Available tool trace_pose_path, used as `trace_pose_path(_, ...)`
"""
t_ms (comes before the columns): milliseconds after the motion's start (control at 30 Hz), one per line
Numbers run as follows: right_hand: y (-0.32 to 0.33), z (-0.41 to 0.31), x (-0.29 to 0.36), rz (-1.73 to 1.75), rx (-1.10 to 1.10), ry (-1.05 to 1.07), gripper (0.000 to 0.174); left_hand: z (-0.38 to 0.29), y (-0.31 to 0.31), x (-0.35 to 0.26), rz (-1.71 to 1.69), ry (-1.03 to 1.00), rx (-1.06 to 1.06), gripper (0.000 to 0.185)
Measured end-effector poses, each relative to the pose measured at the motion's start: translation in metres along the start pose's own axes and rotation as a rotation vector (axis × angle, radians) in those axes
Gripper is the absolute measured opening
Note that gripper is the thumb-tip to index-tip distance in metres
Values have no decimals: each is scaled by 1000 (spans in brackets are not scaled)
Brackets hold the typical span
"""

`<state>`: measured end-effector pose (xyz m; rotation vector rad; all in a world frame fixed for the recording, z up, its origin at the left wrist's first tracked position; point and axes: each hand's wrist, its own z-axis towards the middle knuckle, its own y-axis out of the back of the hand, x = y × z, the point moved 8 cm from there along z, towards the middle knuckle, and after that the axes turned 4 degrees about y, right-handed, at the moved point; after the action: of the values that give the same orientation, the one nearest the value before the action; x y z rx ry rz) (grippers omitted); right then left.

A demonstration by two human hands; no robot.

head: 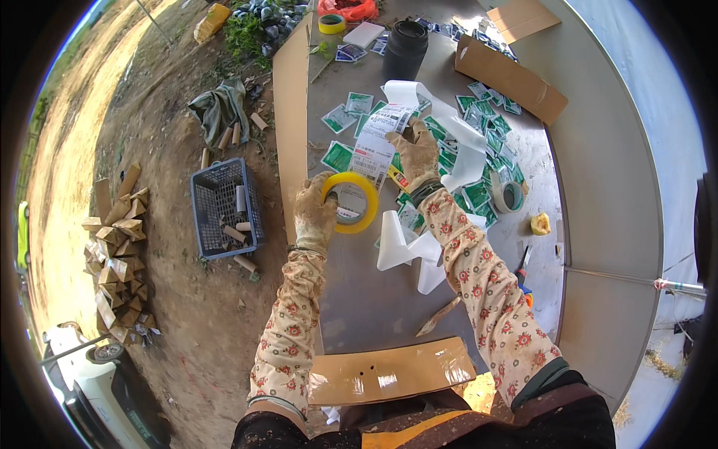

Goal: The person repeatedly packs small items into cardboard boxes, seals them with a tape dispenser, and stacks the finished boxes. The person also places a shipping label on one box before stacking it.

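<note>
My left hand (314,213), in a soiled work glove, grips a roll of yellow adhesive tape (370,205) by its left side. My gloved right hand (418,151) pinches a strip of printed shipping labels (373,140) near its far end. White backing paper (468,160) curls from the strip to the right and loops over the table. A yellow utility knife (398,178) shows at the edge of my right palm; whether the hand holds it is unclear. Green-and-white packets (477,193) lie scattered under and around the labels.
On the metal table (370,303) are a black jar (405,50), another tape roll (509,196), scissors (524,264) and a bitten fruit (540,224). A long cardboard box (392,371) lies along the near edge. Left on the ground are a blue crate (224,207) and stacked cartons (120,252).
</note>
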<state>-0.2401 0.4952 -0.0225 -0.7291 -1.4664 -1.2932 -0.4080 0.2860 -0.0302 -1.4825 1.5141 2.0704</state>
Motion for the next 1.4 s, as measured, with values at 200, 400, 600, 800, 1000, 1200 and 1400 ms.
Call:
trace_pose_path(200,53,11,105,269,-28,248,44,-9,8,-13,115,-103,-42,37)
trace_pose_path(400,54,18,110,142,100,194,49,23,1,-57,82,-295,-210,62)
trace_pose_path(600,56,12,94,203,171,41,48,49,-25,-97,-628,-65,311,43)
trace_pose_path(800,71,-67,146,-503,81,569,29,15,-12,-137,-445,-500,63,20)
trace_pose_path(1000,92,-105,131,-515,77,694,11,-23,-18,-151,-242,-678,173,21)
trace_pose_path(1200,268,-139,64,-236,1,209,21,-50,1,-97,-54,-690,185,24)
trace_pose_path(1400,319,-279,-4,63,193,-57,22,-142,102,-14,507,-412,-304,47)
